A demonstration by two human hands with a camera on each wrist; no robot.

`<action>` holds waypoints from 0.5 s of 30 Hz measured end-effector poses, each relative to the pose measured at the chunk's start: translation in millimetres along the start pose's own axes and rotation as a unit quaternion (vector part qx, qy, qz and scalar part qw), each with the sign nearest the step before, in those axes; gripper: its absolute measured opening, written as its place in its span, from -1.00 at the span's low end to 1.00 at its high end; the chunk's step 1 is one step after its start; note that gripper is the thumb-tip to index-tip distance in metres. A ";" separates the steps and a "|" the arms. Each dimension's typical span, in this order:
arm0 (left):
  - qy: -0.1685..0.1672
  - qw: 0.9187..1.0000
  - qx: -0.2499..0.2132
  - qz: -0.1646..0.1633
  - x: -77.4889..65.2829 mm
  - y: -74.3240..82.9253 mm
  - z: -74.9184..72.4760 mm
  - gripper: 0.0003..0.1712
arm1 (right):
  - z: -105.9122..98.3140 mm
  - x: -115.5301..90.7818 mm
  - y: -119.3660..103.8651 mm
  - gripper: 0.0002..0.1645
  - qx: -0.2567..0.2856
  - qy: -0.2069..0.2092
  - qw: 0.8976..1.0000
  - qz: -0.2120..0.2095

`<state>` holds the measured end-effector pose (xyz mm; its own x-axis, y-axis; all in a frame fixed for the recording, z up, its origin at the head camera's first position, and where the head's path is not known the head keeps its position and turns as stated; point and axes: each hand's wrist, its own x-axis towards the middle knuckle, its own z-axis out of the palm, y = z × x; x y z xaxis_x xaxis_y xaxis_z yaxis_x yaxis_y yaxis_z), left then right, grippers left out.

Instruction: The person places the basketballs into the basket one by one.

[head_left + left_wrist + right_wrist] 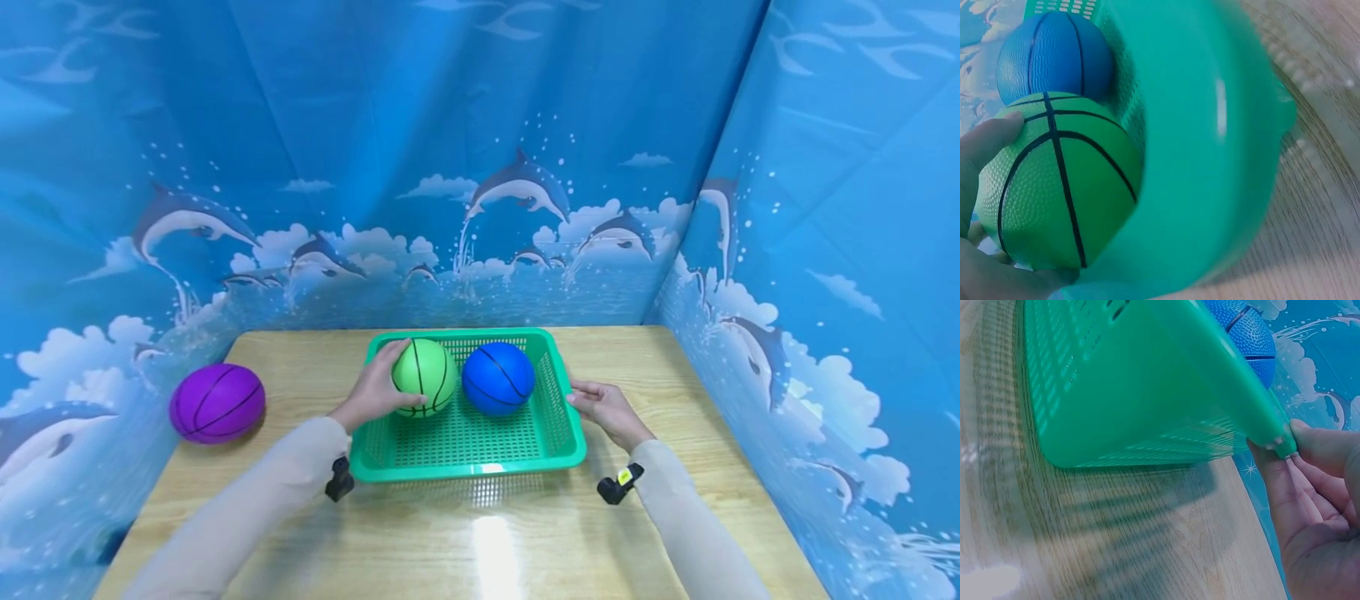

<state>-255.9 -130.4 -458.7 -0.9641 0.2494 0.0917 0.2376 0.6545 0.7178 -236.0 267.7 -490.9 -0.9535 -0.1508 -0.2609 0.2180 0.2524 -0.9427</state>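
A green perforated plastic basket [465,475] stands on the table with two small basketballs inside. My left hand [378,385] grips the green basketball [431,375] at the basket's left side, thumb on the near side and fingers over the far side. The left wrist view shows fingers curved around that green ball [1066,181]. Beside it on the right sits the blue basketball [498,379]. My right hand [606,408] pinches the basket's right rim between thumb and fingers; the right wrist view shows this hand [1316,494] at the rim close up.
A purple basketball [217,403] lies on the wooden table [405,542] at its left edge, outside the basket. Blue dolphin-print curtains [420,167] hang behind the table and along both sides. Black cameras are strapped to both wrists.
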 end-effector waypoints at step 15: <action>-0.037 0.999 0.007 -0.021 9.9 -13.2 12.9 0.26 | 0.5 -1.3 -1.1 -0.34 -0.005 0.003 1.000 0.001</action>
<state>-267.0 -127.4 -476.2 -0.9618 0.2735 0.0097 0.1992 0.6753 0.7102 -234.9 267.2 -489.6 -0.9545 -0.1448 -0.2607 0.2171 0.2621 -0.9403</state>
